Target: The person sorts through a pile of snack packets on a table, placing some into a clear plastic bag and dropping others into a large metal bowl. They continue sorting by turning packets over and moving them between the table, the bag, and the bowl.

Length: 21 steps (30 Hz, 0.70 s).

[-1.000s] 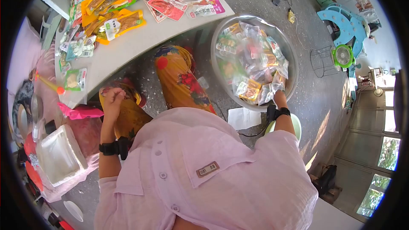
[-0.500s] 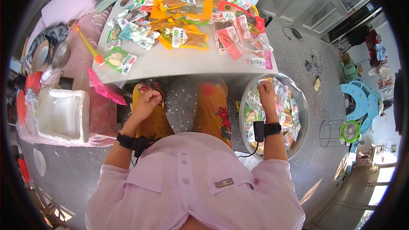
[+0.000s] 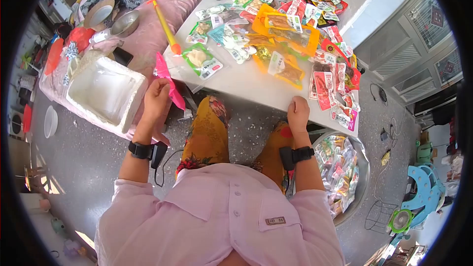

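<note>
The table (image 3: 246, 83) at upper center bore assorted food packets (image 3: 290, 24); the pink bed (image 3: 152, 10), upper left, supported a white foam box (image 3: 106, 91).

Location type: home interior; indicators: pink-covered bed (image 3: 170, 1) at far left, fan (image 3: 400, 220) at right on terrazzo floor (image 3: 251, 128).

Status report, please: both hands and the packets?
Left hand curled, beside pink plastic. Right hand curled, at table edge. Packets spread on table, more in basin.

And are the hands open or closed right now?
Left hand: curled closed by the pink thing; can't tell if it grips anything.
Right hand: curled closed near the table, nothing seen in it.
</note>
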{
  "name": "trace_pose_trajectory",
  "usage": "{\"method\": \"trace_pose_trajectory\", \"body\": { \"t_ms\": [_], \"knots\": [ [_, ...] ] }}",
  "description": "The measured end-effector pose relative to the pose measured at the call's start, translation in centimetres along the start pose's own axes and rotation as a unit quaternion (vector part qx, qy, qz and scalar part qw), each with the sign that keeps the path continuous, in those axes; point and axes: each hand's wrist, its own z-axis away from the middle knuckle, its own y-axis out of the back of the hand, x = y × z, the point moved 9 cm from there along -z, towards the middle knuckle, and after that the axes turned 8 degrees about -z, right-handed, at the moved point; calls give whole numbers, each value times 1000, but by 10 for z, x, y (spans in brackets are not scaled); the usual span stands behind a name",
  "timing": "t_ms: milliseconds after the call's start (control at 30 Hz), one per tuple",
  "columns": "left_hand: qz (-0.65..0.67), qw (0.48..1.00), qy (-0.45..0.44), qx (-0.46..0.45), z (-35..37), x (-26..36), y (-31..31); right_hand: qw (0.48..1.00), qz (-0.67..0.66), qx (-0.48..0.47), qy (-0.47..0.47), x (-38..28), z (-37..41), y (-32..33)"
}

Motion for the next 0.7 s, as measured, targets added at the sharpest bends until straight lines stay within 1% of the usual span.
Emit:
{"method": "trace_pose_trajectory", "body": {
  "t_ms": [33,67,100,133,167,200,233,300,333,367,400,433,500,600,700],
  "knots": [
    [-167,983,-36,63,-8,12,35,1000,2,0,-2,-1,0,-2],
    [-262,953,-94,119,-12,31,62,1000,7,2,-5,-2,0,-1],
    [-405,878,-179,180,-21,17,89,1000,14,4,-9,-3,0,1],
    [-456,858,-140,191,-27,4,110,1000,20,0,-3,-4,0,0],
    [-515,824,-120,202,-32,-22,130,1000,26,-3,2,-6,-1,-1],
    [-561,806,-55,183,-34,-43,144,999,34,-5,8,-7,-1,0],
    [-587,799,37,122,-39,-81,156,999,37,-6,7,-7,-1,0],
    [-610,779,141,32,-30,-84,151,999,45,-8,6,-6,0,-1],
    [-595,797,85,60,-36,-88,154,999,45,-7,6,-6,1,-1],
    [-577,812,31,86,-42,-105,163,999,44,-6,5,-6,1,-1],
    [-557,823,-23,113,-42,-102,165,999,42,-6,5,-6,1,-1],
    [-545,832,-31,98,-43,-109,166,999,44,-7,4,-6,1,-1],
    [-523,848,-45,70,-42,-106,167,999,47,-9,4,-7,0,-1],
    [-603,796,-40,34,-44,-117,172,999,53,-6,6,-7,0,-2],
    [-592,799,-47,93,-45,-105,183,998,58,-12,-5,-3,1,-3]
  ]
}}
